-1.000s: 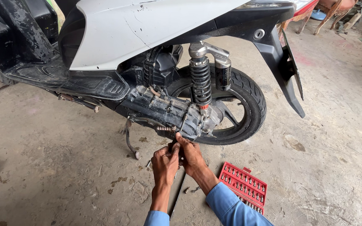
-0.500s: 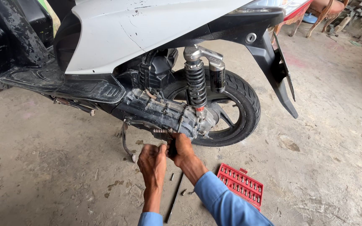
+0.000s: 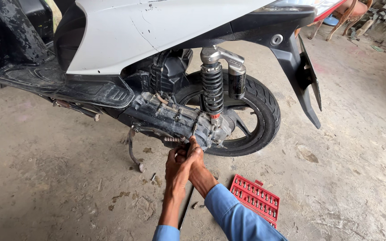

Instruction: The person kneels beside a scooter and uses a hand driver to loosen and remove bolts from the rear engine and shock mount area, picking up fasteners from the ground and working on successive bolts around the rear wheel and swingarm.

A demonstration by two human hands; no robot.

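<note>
Head view, looking down at a white and black scooter (image 3: 157, 35) parked on a dusty concrete floor (image 3: 45, 187).

Both hands pressed together at the underside of the grimy engine case (image 3: 175, 120), just ahead of the rear wheel (image 3: 264, 120). Left hand (image 3: 175, 165) curled, fingers closed around something small against the case; cannot tell what. Right hand (image 3: 196, 154) stacked on top of the left, fingers closed too, thumb raised toward the case.

Above the case, a black coil shock absorber (image 3: 212, 93) standing upright beside the wheel. Left of the case, a bent metal stand (image 3: 132, 149) reaching down to the floor.

Below and right of the case, an open red socket set (image 3: 255, 198) lying flat on the floor, just beside the blue right sleeve (image 3: 233, 218). A thin dark rod (image 3: 186, 207) on the floor between the two forearms.
</note>
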